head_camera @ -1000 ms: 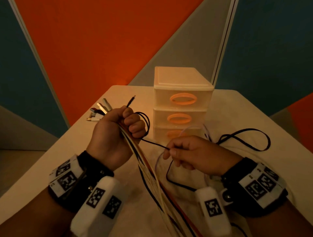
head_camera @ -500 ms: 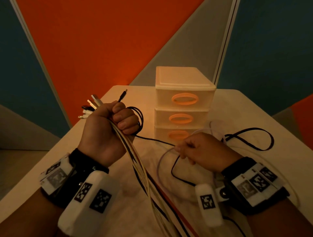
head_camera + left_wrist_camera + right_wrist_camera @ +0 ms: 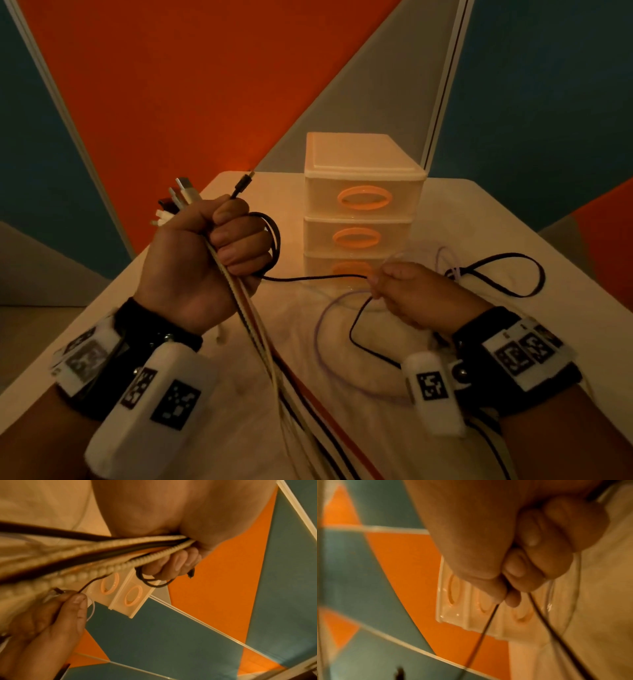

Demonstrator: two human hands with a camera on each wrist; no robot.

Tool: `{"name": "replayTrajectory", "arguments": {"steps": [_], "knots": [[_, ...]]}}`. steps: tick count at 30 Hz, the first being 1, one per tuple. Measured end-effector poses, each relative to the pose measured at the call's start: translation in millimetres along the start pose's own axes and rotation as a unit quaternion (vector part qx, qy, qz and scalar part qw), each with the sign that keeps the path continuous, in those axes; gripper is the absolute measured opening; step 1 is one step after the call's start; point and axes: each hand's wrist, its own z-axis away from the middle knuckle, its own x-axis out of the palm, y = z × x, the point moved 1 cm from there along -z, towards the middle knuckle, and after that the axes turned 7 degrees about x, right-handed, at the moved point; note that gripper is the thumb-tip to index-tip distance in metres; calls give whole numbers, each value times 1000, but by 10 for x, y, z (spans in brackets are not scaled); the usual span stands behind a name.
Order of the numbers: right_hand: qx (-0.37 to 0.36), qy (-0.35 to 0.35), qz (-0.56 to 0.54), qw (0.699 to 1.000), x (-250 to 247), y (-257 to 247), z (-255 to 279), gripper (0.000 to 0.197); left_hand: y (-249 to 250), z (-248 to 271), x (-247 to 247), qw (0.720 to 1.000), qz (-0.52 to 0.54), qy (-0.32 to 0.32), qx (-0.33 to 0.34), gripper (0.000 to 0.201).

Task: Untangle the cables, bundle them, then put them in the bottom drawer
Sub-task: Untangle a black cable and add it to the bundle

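My left hand (image 3: 219,253) is raised over the table and grips a bundle of cables (image 3: 260,349), white, black and red, with their plugs (image 3: 181,198) sticking out above the fist. The strands hang down toward me. A thin black cable (image 3: 308,278) loops by the left fingers and runs taut to my right hand (image 3: 404,291), which pinches it in front of the drawer unit (image 3: 363,212). In the left wrist view the bundle (image 3: 120,553) crosses the palm. In the right wrist view the black cable (image 3: 481,632) leaves my pinching fingertips (image 3: 505,595). The bottom drawer (image 3: 325,267) is closed.
The three-drawer cream unit with orange handles stands at the table's far middle. A black cable loop (image 3: 507,274) and a clear, pale cable (image 3: 325,342) lie on the white table (image 3: 513,222) by my right hand. Orange, teal and grey wall panels stand behind.
My left hand has risen and pulled leftward with the bundle. The right hand slid right along the black cable, which now runs straighter between the hands.
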Motion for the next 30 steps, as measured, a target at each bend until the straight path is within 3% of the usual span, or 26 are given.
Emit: {"name": "replayTrajectory", "arguments": {"steps": [2,6,8,11,13,14,16,19,22,25,27,30], "knots": [[10,-30,-111,993,-37,4,11,28,28,14,43,999,9,-38,-16,24],[-22,106,-66,992,-101,-27,-50,26,-126,55,128,993,-41,-70,-91,24],[-35,137,-169,975,-45,-122,-40,25,-315,64,120,979,-103,-83,-157,24],[-94,81,-375,919,71,-347,89,20,-493,80,112,966,-151,-95,-189,27],[-156,34,-406,900,108,-463,214,15,-473,45,161,981,-98,-74,-152,27],[-188,15,-383,904,114,-498,274,13,-445,14,168,990,-65,-47,-114,28],[-236,-20,-246,940,142,-484,329,11,-367,-36,167,999,-21,34,-18,32],[-214,-59,13,975,262,-349,256,11,-316,-50,109,993,8,99,59,38],[-188,-17,75,979,308,-287,143,16,-352,-67,53,995,4,93,27,35],[-252,67,56,964,235,-308,133,6,-341,-65,59,998,1,53,-27,33],[-304,54,29,951,209,-334,166,4,-319,-48,78,998,-23,35,-55,30],[-391,72,84,914,207,-359,182,9,-293,-34,108,994,-61,35,-83,28]]}}
